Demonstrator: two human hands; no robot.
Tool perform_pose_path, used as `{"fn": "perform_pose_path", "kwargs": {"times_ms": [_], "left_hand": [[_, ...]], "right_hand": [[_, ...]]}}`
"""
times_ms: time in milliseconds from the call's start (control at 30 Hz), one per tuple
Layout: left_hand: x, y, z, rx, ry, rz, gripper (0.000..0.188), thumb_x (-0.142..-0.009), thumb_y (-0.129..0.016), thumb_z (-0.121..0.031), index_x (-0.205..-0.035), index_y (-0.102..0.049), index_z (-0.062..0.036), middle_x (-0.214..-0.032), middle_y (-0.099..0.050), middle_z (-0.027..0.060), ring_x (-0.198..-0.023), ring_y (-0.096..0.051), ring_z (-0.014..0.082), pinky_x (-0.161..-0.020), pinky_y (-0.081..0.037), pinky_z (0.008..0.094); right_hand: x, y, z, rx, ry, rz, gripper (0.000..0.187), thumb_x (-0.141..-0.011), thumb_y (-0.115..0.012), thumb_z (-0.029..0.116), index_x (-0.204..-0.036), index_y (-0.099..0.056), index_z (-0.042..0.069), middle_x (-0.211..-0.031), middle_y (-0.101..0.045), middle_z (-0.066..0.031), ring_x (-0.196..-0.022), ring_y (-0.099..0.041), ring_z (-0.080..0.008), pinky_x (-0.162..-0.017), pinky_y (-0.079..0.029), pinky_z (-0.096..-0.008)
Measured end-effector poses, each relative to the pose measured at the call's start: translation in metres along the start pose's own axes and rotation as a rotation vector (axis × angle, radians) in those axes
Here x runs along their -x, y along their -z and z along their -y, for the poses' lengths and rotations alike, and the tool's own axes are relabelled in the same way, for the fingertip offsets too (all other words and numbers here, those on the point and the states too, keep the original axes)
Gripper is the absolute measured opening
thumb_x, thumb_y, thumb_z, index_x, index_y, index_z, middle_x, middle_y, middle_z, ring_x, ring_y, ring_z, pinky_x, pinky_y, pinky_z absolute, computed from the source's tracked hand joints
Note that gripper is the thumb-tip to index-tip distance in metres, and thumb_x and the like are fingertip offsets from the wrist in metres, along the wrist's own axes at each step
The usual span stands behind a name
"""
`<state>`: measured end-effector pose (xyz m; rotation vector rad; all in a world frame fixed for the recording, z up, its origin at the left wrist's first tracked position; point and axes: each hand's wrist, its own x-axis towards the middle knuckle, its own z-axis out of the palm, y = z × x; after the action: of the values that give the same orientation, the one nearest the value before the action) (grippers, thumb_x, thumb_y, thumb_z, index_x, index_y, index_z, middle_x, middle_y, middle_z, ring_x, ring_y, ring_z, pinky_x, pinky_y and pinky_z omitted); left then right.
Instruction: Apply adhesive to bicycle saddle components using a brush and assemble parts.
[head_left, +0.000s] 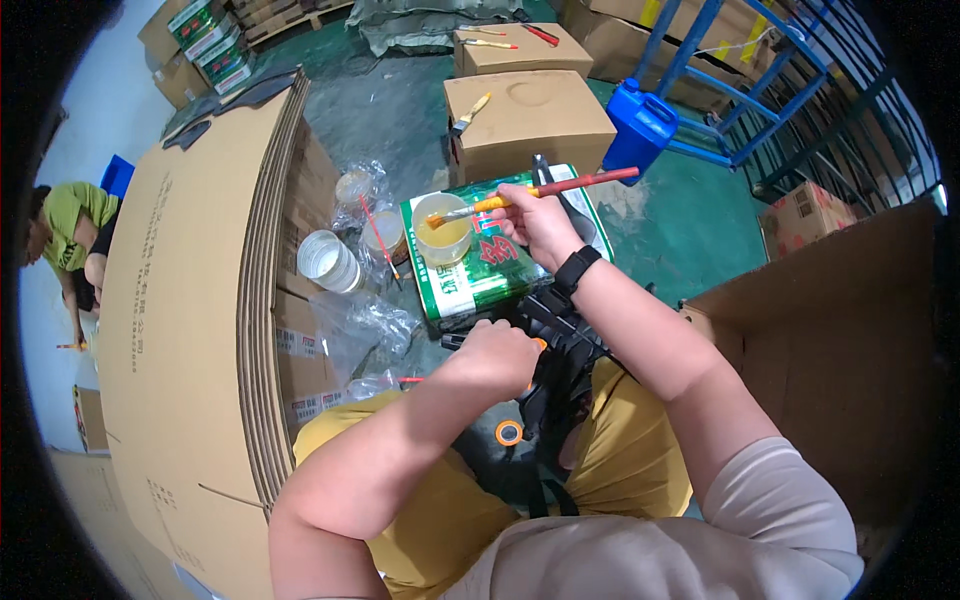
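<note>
My right hand (540,225) is closed on a paintbrush (490,205) with a yellow and red handle. Its bristles are inside a translucent plastic cup (443,245) of yellow liquid. The cup stands on a green and white printed box (450,290); a black part (578,212) also lies there, partly behind my right hand. Below the box, my left hand (497,355) is a fist around a dark part, whose black end (453,342) sticks out on the left. A bit of orange shows on the fist's right side. Black parts (560,335) lie beyond it, over my lap.
Left of the green box are a white tub (328,262), a thin red brush (380,238) and clear plastic bags (365,325). Stacked cardboard (200,300) walls the left; a large open carton (840,370) stands right. Ahead are cardboard boxes (530,110) and a blue jerrycan (640,130). Another person (75,230) crouches far left.
</note>
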<state>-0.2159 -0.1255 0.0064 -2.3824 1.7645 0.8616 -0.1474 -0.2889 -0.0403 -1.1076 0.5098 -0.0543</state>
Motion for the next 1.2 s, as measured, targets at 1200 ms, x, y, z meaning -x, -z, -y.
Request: {"fn": "perform_pose_path", "kwargs": {"times_ms": [1200], "left_hand": [[0.010,-0.017,-0.033,0.304,-0.216,0.119,0.020,-0.080,-0.054,-0.017,-0.092,-0.063,-0.0040,-0.081,-0.063,0.0180,-0.081,-0.062,0.0354,-0.069,-0.049,0.0453]], "right_hand": [[0.018,0.081,0.005,-0.549,-0.003,0.097,0.026,-0.087,-0.051,0.022,-0.100,-0.060,0.002,-0.067,-0.055,-0.0026,-0.053,-0.045,-0.0083,-0.046,-0.036,-0.0186]]}}
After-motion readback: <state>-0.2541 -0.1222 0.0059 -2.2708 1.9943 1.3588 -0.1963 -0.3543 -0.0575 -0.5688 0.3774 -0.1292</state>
